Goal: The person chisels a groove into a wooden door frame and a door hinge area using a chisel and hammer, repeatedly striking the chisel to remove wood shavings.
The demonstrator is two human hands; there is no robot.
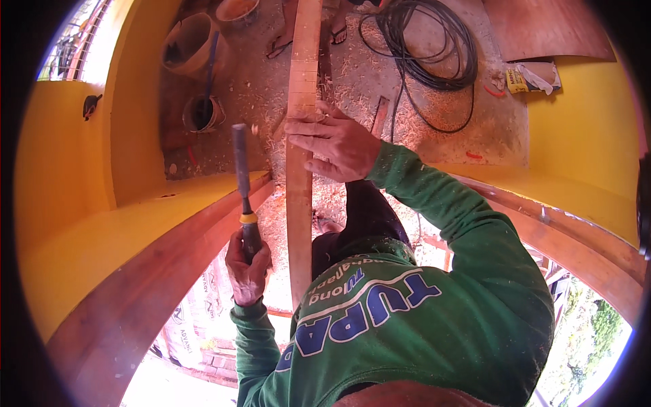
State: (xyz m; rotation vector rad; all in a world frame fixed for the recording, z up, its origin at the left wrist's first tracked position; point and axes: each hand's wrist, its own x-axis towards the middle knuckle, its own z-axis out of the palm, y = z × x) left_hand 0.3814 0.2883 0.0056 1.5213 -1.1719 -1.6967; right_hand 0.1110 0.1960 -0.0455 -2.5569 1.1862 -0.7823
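Note:
My left hand (249, 268) is closed round the dark handle of a chisel (242, 163), whose yellow band shows above my fist. The chisel's flat metal blade points away from me, to the left of a long wooden board (300, 217) and apart from it. Across the board lies my right hand (342, 144), gripping it with the fingers over its top and left edge. Just beyond those fingers, several crosswise cut lines mark the board's face. A small pale chip (255, 129) hangs beside the blade.
Wood shavings litter the concrete floor (251, 88). At the far left stand a pale bucket (186, 44) and a smaller bucket (203, 114). A coiled black cable (434, 78) and a bag (536, 77) lie at the right. Another person's sandalled feet (279, 47) show beyond. Yellow walls (576, 122) flank both sides.

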